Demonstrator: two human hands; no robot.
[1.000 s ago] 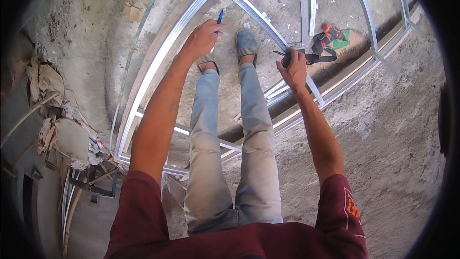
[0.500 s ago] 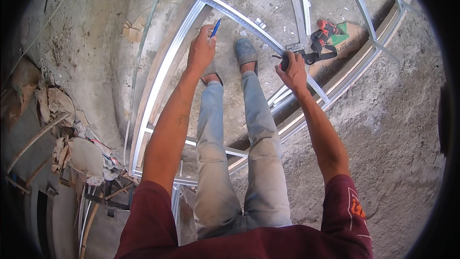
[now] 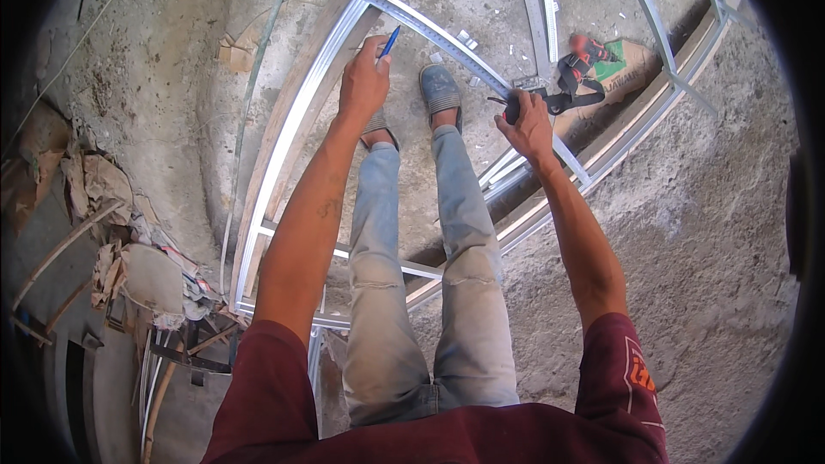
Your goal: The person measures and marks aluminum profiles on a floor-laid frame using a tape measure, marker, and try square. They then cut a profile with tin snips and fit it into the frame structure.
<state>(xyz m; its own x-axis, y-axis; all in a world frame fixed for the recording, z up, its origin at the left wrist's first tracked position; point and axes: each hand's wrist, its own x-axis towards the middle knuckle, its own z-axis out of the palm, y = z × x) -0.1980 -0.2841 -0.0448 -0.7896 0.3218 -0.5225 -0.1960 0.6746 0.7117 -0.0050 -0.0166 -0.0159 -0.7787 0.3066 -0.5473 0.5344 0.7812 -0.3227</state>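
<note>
1. Head view, left side: the left hand (image 3: 363,86) now sits higher and farther along the metal frame (image 3: 284,146) than a second ago. Its grip is closed on a blue pen (image 3: 388,39), whose tip points at the far left corner of the frame, where the long left rail meets the ruler-like strip (image 3: 447,39).

2. Head view, right side: the right hand (image 3: 526,120) has barely moved. Its grip is closed around a black tool (image 3: 550,101) with a looped strap, pressed against the diagonal strip near where that strip crosses the right rails. What kind of tool it is cannot be told from here.

3. The camera has tilted since a second ago, so the frame lies more to the left in the picture, and the rubble pile (image 3: 129,241) at the near left shows more fully.

4. Judgement: the pen coming up to the corner while the other hand stays braced suggests marking on the strip, with the pen tip just beside the metal, contact unclear.

5. Far right, a red and black power tool (image 3: 583,56) lies on a green and brown sack (image 3: 623,64), untouched. Both feet stand inside the frame on the concrete floor (image 3: 687,232).
</note>
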